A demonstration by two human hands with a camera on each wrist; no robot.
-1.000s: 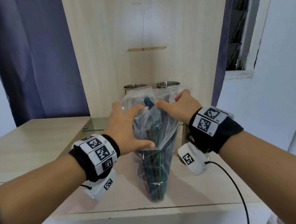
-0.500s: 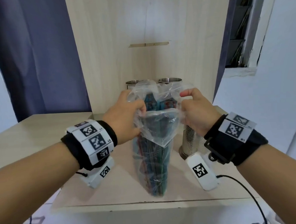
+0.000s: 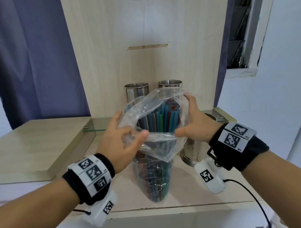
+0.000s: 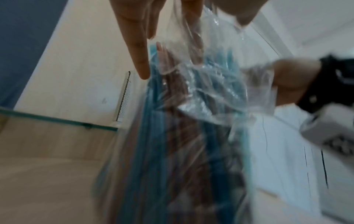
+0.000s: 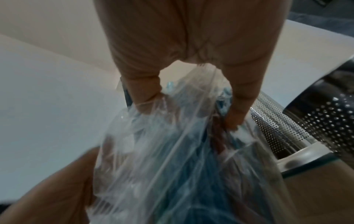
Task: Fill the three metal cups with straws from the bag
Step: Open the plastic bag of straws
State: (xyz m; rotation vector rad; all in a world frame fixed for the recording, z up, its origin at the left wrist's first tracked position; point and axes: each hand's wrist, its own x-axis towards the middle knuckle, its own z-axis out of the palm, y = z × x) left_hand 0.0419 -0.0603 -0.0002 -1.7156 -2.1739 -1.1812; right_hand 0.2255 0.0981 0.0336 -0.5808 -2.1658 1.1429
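Observation:
A clear plastic bag (image 3: 163, 148) full of blue, green and red straws (image 3: 158, 119) stands upright on the wooden shelf (image 3: 126, 191). My left hand (image 3: 123, 136) pinches the left rim of the bag's mouth, and my right hand (image 3: 190, 122) grips the right rim; the mouth gapes wide. Two perforated metal cups (image 3: 137, 92) (image 3: 170, 85) stand behind the bag against the back panel. A third metal cup (image 3: 195, 150) stands right of the bag, partly hidden by my right wrist. The left wrist view shows the bag (image 4: 191, 121) blurred; the right wrist view shows the bag (image 5: 172, 151) and cups (image 5: 287, 128).
A tall wooden back panel (image 3: 146, 34) rises behind the cups. A raised wooden tabletop (image 3: 33, 144) lies to the left, with a glass ledge (image 3: 97, 129) at its inner end. A black cable (image 3: 253, 197) hangs from my right wrist. A purple curtain (image 3: 28, 59) hangs at the left.
Both hands have pulled the bag's rim apart, so its mouth now stands wide and the straw tops show. The view has tilted down a little.

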